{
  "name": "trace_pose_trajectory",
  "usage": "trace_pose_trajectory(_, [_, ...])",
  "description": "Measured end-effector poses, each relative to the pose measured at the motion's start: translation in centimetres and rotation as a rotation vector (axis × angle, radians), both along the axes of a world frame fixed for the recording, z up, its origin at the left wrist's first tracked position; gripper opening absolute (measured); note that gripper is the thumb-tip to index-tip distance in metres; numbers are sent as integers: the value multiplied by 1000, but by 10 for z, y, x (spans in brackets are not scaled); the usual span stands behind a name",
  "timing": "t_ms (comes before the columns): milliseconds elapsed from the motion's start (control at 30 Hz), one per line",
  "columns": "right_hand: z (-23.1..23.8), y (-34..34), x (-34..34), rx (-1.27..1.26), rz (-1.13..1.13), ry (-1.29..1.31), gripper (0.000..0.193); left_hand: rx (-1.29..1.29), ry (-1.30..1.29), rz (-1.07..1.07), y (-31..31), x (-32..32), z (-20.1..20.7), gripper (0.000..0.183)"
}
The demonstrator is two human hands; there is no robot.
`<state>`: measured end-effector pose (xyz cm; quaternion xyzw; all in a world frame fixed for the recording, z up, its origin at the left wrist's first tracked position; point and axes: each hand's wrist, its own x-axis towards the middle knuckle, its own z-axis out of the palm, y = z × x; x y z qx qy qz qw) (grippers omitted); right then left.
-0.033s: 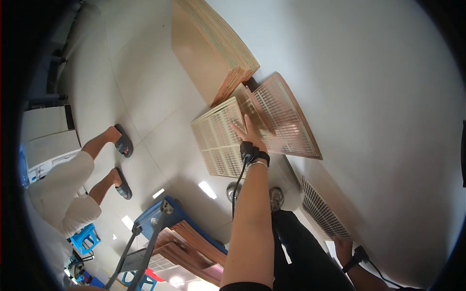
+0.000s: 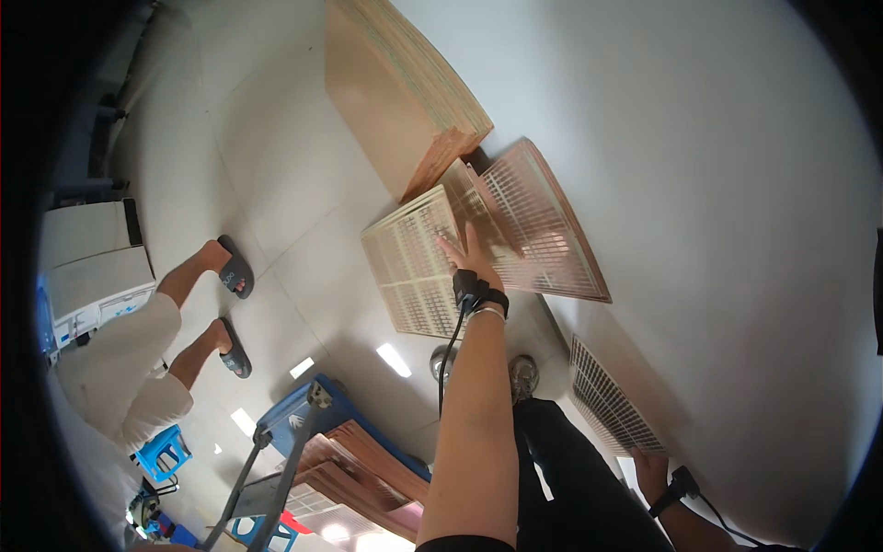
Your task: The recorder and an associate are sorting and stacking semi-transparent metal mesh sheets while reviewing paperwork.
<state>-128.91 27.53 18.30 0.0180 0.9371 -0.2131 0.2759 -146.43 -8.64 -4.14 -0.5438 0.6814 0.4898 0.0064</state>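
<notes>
Pressing left hand (image 2: 471,259) flat, fingers spread, on leaning grid panels (image 2: 543,230) | right hand (image 2: 649,471) gripping lower grid panel (image 2: 607,400) | risk: we judge panels may slide down wall (image 2: 699,166).

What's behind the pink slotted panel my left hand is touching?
Behind the pink slotted panel touched by the left hand, a white wall shows through the slots; its base and the stack's end are covered.

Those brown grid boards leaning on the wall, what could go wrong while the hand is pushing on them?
1. The left hand presses flat on the tilted brown perforated grid boards; they lean on the white wall over smooth floor tiles, so they might slide down.
2. The person's shoes stand right below, so a slipping board could hit the feet.
3. The right hand grips another grid panel, so neither hand is free to catch.
</notes>
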Motion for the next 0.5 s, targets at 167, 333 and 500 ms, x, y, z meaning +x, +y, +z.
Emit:
trace_pose_trajectory(167, [9, -3, -4, 112, -32, -183, 22, 380, 188, 512, -33, 19, -5, 57])
trace_pose_trajectory(333, [13, -17, -12, 48, -146, -168, 20, 200, 96, 244, -50, 34, -17, 59])
trace_pose_trajectory(500, [11, -25, -16, 98, -2, -197, 17, -185, -331, -70, -115, 78, -50, 61])
